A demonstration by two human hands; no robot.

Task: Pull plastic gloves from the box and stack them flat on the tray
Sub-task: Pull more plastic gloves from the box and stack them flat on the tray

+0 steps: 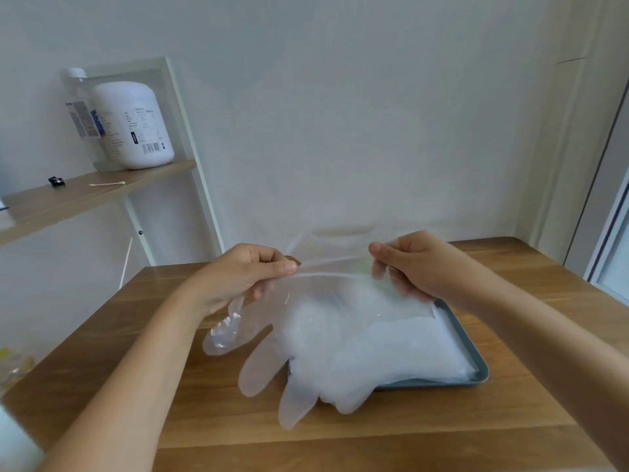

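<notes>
Pinched shut on the cuff edge of one clear glove (272,335), the left grip (245,270) and right grip (415,264) held opposite corners, apparently to stretch it flat before laying. Head view: the glove hung over the stack (391,345) on the tray (478,361), its fingers trailing past the tray's left rim above the tabletop (204,420). Both forearms reached forward, thumbs on top.

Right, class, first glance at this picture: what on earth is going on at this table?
A person is holding a clear plastic glove by its cuff, pinched between the left hand and the right hand, above a grey tray on a wooden table. The tray already holds a stack of gloves. The held glove hangs with its tips drooping past the tray's edge, not yet laid flat.
</notes>
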